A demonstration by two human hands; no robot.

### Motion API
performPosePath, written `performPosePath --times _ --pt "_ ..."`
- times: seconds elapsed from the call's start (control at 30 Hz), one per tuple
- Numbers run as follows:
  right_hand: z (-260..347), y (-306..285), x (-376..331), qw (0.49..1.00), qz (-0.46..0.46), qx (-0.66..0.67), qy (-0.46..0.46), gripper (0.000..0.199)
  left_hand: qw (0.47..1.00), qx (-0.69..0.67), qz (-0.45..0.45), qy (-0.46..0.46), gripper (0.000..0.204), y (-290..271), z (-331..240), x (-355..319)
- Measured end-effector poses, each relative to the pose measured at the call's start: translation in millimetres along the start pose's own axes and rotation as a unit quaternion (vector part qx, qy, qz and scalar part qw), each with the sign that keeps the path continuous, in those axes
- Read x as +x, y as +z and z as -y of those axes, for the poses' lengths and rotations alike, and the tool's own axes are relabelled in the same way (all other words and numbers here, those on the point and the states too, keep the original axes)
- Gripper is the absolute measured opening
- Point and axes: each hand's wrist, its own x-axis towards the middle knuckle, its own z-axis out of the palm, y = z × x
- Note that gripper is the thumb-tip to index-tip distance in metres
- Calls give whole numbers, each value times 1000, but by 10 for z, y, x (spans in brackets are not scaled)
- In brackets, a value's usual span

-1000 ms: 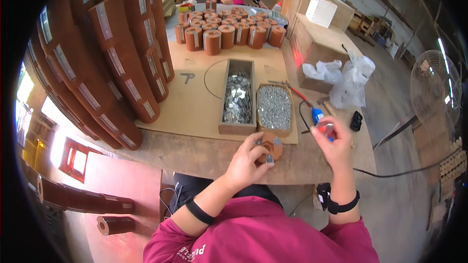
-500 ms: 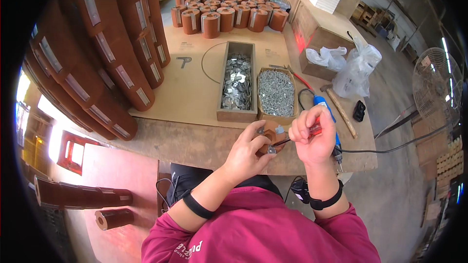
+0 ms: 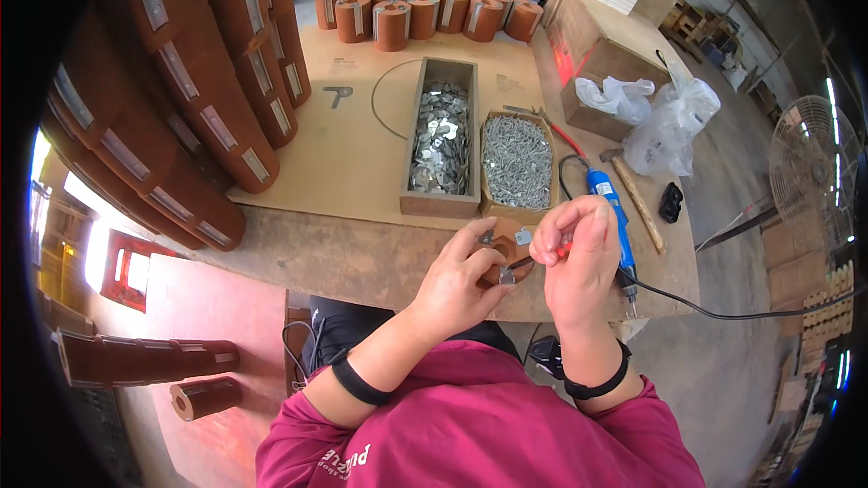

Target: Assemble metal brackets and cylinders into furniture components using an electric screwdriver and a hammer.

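Note:
At the table's near edge my left hand (image 3: 455, 278) is closed round a short reddish-brown cylinder (image 3: 514, 246) with a hollow middle. Small metal plates (image 3: 523, 236) show on its end. Curled fingers of my right hand (image 3: 577, 258) grip a red-handled screwdriver (image 3: 565, 251). Its dark shaft points left into the cylinder beside my left fingertips; my fingers hide the tip. Just beyond the hands stand a wooden box of flat metal plates (image 3: 407, 163) and a box of screws (image 3: 517, 163).
A blue electric screwdriver (image 3: 608, 203) and a hammer (image 3: 637, 203) lie right of my hands. Finished-looking brown cylinders (image 3: 391, 25) crowd the far table. Tall cylinder stacks (image 3: 194, 81) rise at left. Plastic bags (image 3: 669, 131) hang by a wooden box at right.
My right hand has turned slightly on the screwdriver, its fingers now hiding more of the handle. The left hand keeps its hold on the cylinder. The whole view has shifted a little.

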Motion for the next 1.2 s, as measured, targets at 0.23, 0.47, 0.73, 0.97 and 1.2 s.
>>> performPosePath --times 0.23,0.47,0.73,0.97,1.2 --pt "31 25 70 998 60 -3 36 23 999 -34 13 -18 30 15 29 2" --pt "48 -333 405 916 337 128 178 35 999 -27 18 -16 30 1 -19 15" --pt "71 -72 332 922 347 26 169 39 1000 -21 -3 15 31 24 62 20" --pt "144 -12 159 998 17 -44 31 24 1000 -13 -4 3 34 -6 47 9" --pt "89 -57 149 988 -21 -141 -52 27 1000 -19 1 -9 34 -1 52 9"
